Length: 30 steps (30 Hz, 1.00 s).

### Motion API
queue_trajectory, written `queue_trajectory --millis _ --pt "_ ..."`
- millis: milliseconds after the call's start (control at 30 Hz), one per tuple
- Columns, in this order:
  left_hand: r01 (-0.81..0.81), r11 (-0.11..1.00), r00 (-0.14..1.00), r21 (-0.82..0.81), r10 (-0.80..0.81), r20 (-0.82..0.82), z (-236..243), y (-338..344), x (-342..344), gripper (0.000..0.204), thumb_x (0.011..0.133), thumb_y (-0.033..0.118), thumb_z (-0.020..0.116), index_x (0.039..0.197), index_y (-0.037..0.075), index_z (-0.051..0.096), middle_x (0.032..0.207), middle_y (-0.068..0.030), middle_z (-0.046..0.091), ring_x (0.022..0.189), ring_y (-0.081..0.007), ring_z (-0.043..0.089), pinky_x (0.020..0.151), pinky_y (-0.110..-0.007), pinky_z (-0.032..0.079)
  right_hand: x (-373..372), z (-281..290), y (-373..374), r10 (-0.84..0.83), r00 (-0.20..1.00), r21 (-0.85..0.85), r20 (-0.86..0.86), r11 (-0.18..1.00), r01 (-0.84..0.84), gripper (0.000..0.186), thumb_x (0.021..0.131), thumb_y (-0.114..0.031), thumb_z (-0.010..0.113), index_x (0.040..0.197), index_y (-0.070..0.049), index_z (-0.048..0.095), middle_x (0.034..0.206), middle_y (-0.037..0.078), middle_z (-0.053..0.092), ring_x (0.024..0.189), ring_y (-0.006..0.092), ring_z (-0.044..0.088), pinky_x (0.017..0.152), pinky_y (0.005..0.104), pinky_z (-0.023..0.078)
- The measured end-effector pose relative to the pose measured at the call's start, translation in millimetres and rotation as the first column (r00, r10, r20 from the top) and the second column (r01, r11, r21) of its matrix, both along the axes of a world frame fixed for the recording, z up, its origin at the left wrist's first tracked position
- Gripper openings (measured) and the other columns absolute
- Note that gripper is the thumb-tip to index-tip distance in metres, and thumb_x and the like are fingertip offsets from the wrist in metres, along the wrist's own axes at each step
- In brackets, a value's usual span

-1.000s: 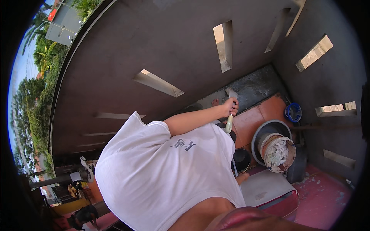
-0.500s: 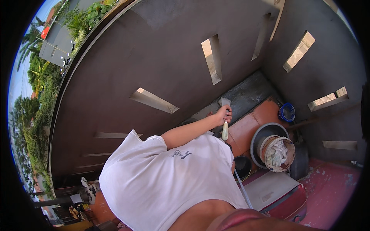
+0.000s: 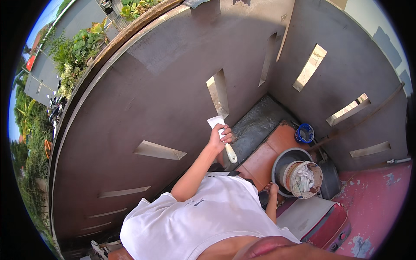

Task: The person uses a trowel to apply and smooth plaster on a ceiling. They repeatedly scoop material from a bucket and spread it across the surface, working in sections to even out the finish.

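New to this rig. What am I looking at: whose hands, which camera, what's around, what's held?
No robot here: these are a person's bare hands. The view comes from the left of two head-worn fisheye cameras, looking down over the white shirt; straight edges bend near the rim. The left hand grips a scraper. The right hand is near a grey basin; whether it holds anything, I can't tell. On the floor side are orange tiles, a bucket with white cloth inside, overlapping the basin in view, and a blue bucket.

No legible lettering anywhere.
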<state>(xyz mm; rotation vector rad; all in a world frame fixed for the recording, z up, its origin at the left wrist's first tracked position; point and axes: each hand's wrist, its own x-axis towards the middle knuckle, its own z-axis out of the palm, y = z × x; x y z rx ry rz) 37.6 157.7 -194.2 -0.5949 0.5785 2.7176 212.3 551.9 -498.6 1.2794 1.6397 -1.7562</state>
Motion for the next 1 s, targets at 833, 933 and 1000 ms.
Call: queue_trajectory --millis 833,933,1000 --pt "-0.243 0.955 0.774 -0.171 0.085 -0.628 176.6 -138.0 -64.8 0.035 0.092 0.040 0.036 0.066 0.017 0.035 0.048 0.0033 0.031 0.066 -0.0254 0.063 0.097 -0.049 0.041 -212.9 450.5 -391.7 0.302 0.304 -0.075 -0.904 0.587 -0.806 0.045 0.097 -0.018 0.051 0.136 0.001 0.039 0.105 0.013 0.058 0.064 0.0119 0.055 0.057 0.0238 0.047" --pt "-0.187 0.970 0.784 -0.158 0.050 -0.619 174.4 -141.1 -71.0 0.035 0.093 0.039 0.034 0.066 0.017 0.036 0.055 0.0007 0.038 0.069 -0.0274 0.065 0.097 -0.051 0.041 -221.9 430.1 -397.9 0.182 0.342 -0.188 -0.922 0.560 -0.806 0.049 0.096 -0.016 0.050 0.140 0.000 0.034 0.102 0.014 0.057 0.054 0.0106 0.052 0.044 0.0208 0.040" --pt "-0.176 0.971 0.767 -0.162 0.032 -0.641 170.1 -143.8 -74.4 0.034 0.093 0.038 0.033 0.067 0.016 0.036 0.061 -0.0012 0.042 0.072 -0.0286 0.066 0.096 -0.053 0.042 -223.3 426.7 -403.5 0.096 0.388 -0.274 -0.917 0.557 -0.784 0.050 0.096 -0.015 0.049 0.142 0.000 0.034 0.099 0.015 0.057 0.051 0.0093 0.049 0.040 0.0186 0.036"
